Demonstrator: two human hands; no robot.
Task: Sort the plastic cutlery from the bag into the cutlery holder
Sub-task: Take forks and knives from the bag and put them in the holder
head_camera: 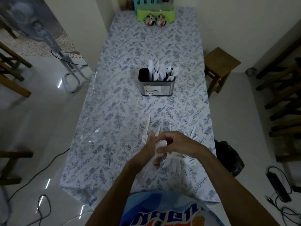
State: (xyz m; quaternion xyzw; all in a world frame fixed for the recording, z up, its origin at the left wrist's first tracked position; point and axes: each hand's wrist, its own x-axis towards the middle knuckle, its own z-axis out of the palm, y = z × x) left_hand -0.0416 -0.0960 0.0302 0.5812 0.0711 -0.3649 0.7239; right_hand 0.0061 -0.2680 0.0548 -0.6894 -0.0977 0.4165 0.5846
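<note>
White plastic spoons point(160, 146) bunched in both hands, lower centre; cutlery holder point(156, 84) straight above at frame centre.
Head view: left hand point(150, 152) and right hand point(175, 144) both closed round the bunch, handles trailing lower left; loose forks point(145, 131) scattered on worktop point(114, 111) beside the hands; right hand sits slightly nearer the holder.

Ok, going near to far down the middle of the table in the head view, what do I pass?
Hands holding white plastic spoons → loose forks on the tablecloth → metal cutlery holder → two ceramic figurines → green container.
</note>
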